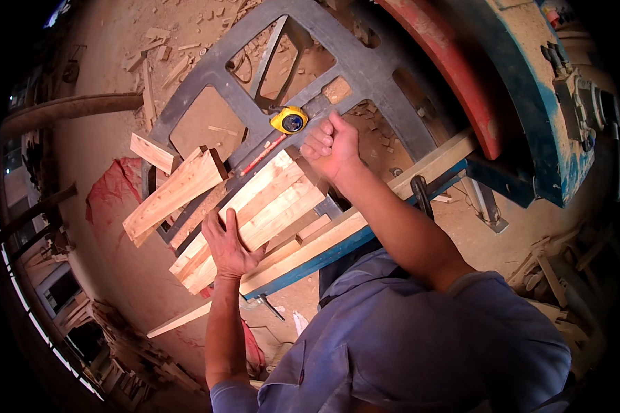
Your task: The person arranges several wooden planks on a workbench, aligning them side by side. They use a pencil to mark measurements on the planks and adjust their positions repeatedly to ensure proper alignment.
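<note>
Shirt: my blue front (420, 337) is close against the work, likely so both arms reach it easily.
Rail: the blue bar (317, 260) crosses just in front of me, a long wood strip (351, 226) lying along it, perhaps as a straight edge.
Left hand: mine (231, 248) lies palm down on the boards' near-left part, fingers partly spread and gripping nothing; it seems to steady them.
Boards: a few pale boards (269, 206) lie side by side on the frame, long edges together, probably to keep them level with each other.
Right hand: mine (332, 146) is loosely curled by the boards' far end, with nothing visible in it; I can't tell whether it touches the wood.
Loose board: one (176, 193) rests apart, to the left, perhaps to leave room.
Pencil and tape: the red pencil (263, 154) and yellow tape (291, 120) lie beyond the boards, presumably for easy reach.
Frame: the grey frame (375, 76) bears these things.
Floor: offcuts (176, 69) lie scattered beyond.
</note>
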The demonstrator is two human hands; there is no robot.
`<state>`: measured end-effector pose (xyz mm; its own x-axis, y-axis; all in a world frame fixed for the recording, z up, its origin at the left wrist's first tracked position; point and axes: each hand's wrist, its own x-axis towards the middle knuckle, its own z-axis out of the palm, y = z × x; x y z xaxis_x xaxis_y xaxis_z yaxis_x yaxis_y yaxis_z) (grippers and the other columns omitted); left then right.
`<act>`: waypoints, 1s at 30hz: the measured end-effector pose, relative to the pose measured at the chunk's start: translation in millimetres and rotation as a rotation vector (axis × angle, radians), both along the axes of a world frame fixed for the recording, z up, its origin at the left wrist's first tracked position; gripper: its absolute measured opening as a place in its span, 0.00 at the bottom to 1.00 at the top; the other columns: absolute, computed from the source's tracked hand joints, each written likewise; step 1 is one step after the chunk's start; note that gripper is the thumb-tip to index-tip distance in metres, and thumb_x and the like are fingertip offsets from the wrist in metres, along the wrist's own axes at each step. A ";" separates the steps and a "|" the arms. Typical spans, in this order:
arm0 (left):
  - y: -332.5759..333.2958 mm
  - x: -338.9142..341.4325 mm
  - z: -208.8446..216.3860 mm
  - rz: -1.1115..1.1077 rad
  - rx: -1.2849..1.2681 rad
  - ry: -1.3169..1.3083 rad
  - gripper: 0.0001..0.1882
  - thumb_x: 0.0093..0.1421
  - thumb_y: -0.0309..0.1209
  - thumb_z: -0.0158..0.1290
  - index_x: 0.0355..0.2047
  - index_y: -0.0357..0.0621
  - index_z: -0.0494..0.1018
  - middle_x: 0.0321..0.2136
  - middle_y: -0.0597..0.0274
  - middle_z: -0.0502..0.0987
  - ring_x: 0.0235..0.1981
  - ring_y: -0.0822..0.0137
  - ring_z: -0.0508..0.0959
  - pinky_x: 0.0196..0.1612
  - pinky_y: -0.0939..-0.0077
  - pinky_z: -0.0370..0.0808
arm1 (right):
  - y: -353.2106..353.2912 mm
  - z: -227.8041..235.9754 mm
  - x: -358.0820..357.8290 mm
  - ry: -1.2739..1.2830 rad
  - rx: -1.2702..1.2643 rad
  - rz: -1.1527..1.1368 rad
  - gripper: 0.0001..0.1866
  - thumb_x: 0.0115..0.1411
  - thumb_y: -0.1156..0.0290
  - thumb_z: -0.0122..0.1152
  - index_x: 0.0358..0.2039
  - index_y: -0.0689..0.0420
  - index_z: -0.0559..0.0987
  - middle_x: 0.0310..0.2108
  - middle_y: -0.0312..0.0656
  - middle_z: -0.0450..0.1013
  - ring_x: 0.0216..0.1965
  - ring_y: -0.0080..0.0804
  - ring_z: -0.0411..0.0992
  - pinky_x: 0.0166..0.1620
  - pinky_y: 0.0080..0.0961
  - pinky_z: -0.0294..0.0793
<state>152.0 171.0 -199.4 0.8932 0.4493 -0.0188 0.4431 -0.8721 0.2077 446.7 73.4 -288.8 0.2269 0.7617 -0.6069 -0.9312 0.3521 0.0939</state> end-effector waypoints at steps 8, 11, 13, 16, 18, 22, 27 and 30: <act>-0.9 1.6 2.5 -0.006 -0.014 -0.003 0.56 0.35 0.48 0.72 0.62 0.37 0.62 0.58 0.33 0.61 0.53 0.38 0.64 0.56 0.45 0.63 | -7.1 10.4 15.5 -0.053 0.002 -0.047 0.28 0.77 0.48 0.42 0.19 0.46 0.65 0.11 0.29 0.55 0.11 0.25 0.50 0.21 0.28 0.52; 1.1 0.0 -0.1 -0.010 -0.015 0.012 0.55 0.36 0.48 0.72 0.62 0.37 0.62 0.57 0.33 0.61 0.53 0.38 0.64 0.56 0.45 0.63 | -8.6 2.5 20.5 -0.017 0.021 -0.127 0.28 0.77 0.49 0.42 0.19 0.46 0.65 0.11 0.29 0.55 0.11 0.25 0.51 0.21 0.28 0.52; 0.4 0.5 0.1 -0.013 -0.014 0.006 0.55 0.36 0.48 0.72 0.62 0.37 0.62 0.57 0.33 0.61 0.53 0.38 0.64 0.56 0.45 0.63 | -4.5 3.1 12.3 -0.009 -0.005 -0.125 0.28 0.77 0.49 0.42 0.19 0.46 0.65 0.11 0.29 0.55 0.11 0.25 0.51 0.21 0.28 0.52; 1.1 -3.4 -3.9 0.000 -0.029 0.024 0.57 0.37 0.52 0.70 0.65 0.40 0.60 0.59 0.29 0.60 0.55 0.35 0.63 0.58 0.41 0.61 | 4.5 5.1 4.5 -0.028 -0.024 -0.076 0.28 0.77 0.50 0.42 0.19 0.47 0.65 0.11 0.29 0.55 0.11 0.25 0.51 0.21 0.28 0.53; 1.8 -4.8 -5.1 0.009 -0.037 0.038 0.59 0.37 0.53 0.69 0.67 0.41 0.59 0.60 0.27 0.60 0.56 0.33 0.63 0.59 0.39 0.60 | 7.2 5.5 2.1 -0.085 -0.005 0.001 0.28 0.77 0.49 0.43 0.19 0.47 0.65 0.10 0.30 0.54 0.11 0.25 0.51 0.21 0.29 0.53; 0.3 -4.7 -5.1 0.015 -0.040 0.041 0.58 0.37 0.52 0.70 0.66 0.41 0.59 0.59 0.29 0.60 0.56 0.34 0.63 0.59 0.39 0.61 | 9.4 3.2 12.5 -0.067 -0.038 -0.057 0.27 0.77 0.50 0.43 0.19 0.47 0.64 0.10 0.29 0.54 0.11 0.25 0.50 0.21 0.28 0.53; 1.1 -4.5 -5.3 0.011 -0.035 0.036 0.59 0.37 0.51 0.70 0.67 0.43 0.59 0.59 0.30 0.60 0.55 0.35 0.63 0.58 0.41 0.61 | 8.9 1.5 5.1 -0.066 -0.014 -0.024 0.27 0.77 0.51 0.44 0.18 0.47 0.64 0.11 0.29 0.54 0.11 0.25 0.49 0.21 0.28 0.52; 1.4 -5.3 -5.0 0.005 -0.033 0.024 0.58 0.36 0.50 0.71 0.67 0.44 0.59 0.58 0.32 0.60 0.54 0.37 0.64 0.57 0.43 0.62 | -1.3 7.3 9.9 -0.045 -0.056 -0.045 0.27 0.76 0.51 0.45 0.19 0.47 0.65 0.11 0.29 0.54 0.11 0.25 0.49 0.21 0.28 0.52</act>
